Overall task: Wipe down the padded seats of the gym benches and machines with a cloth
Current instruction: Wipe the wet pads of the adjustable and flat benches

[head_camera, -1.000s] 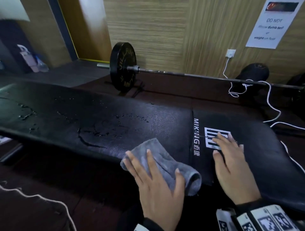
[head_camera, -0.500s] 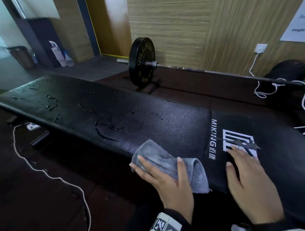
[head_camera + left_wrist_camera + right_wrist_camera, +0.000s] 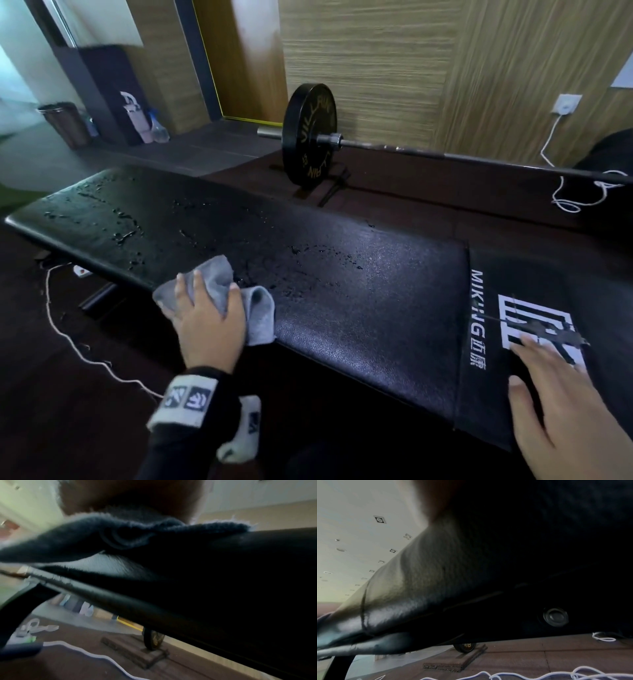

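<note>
Bench pad (image 3: pixel 342 274) top is wide open from the cloth (image 3: pixel 236 294) out to its far left end, just water droplets (image 3: pixel 120 236) sitting on it. Behind the pad, a barbell (image 3: pixel 310 137) runs along the wall. A white cord (image 3: pixel 78 349) snakes over the floor in front.

Head camera looks forward and down over the bench pad (image 3: pixel 342 281). Both wrist cameras sit close under its near edge, facing the far weight plate (image 3: pixel 153 639), which all three views share.
</note>
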{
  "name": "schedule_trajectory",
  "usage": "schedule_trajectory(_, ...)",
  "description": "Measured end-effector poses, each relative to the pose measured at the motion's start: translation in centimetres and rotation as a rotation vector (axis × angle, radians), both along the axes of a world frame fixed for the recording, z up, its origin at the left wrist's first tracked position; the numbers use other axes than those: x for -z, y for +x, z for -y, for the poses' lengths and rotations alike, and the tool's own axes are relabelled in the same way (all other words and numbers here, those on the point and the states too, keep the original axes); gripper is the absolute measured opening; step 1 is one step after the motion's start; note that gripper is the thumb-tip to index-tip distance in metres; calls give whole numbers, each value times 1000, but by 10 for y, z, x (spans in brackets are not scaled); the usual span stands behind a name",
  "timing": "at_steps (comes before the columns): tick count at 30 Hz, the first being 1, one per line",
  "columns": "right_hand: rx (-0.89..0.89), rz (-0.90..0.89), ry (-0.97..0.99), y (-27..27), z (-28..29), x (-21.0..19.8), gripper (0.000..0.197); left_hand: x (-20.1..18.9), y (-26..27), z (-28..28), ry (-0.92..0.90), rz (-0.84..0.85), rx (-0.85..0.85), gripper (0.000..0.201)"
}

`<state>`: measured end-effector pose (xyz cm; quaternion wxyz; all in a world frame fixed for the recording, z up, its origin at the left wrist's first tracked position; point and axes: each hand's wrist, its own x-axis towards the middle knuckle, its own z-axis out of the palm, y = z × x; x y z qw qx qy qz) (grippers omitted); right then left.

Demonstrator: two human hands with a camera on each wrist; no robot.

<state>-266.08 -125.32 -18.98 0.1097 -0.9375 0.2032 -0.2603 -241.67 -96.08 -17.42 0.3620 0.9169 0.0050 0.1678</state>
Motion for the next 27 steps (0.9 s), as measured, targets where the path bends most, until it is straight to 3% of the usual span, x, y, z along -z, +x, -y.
schedule_trajectory(3, 12, 10, -13, 3, -1, 2, 63, -16, 37, -8, 413, -159, 128, 70)
schedule_trajectory(5, 4, 6, -14, 4, -2, 3, 65, -30, 46, 3, 544, -280, 206, 64)
schedule_trajectory(7, -4, 9, -7, 3, -3, 3, 72, -45, 40, 25, 646, -281, 355, 61)
schedule_trajectory(11, -23, 21, 38, 1, -4, 3, 79, -44, 6, 49, 672, -110, 705, 60)
schedule_trajectory(13, -36, 32, 53, 0, -3, 2, 80, -34, -10, 39, 620, -15, 778, 65)
schedule_trajectory(16, -44, 42, 79, 0, -3, 1, 81, -23, -22, 11, 544, 147, 859, 52)
schedule_trajectory(19, -50, 53, 88, 1, -2, 1, 81, -16, -18, -28, 516, 189, 851, 50)
schedule_trajectory(23, -50, 69, 53, 2, -2, 0, 72, -12, 25, -74, 464, 60, 653, 57)
schedule_trajectory(27, -46, 53, 44, 3, -3, 3, 80, -23, 70, -71, 436, -104, 475, 72)
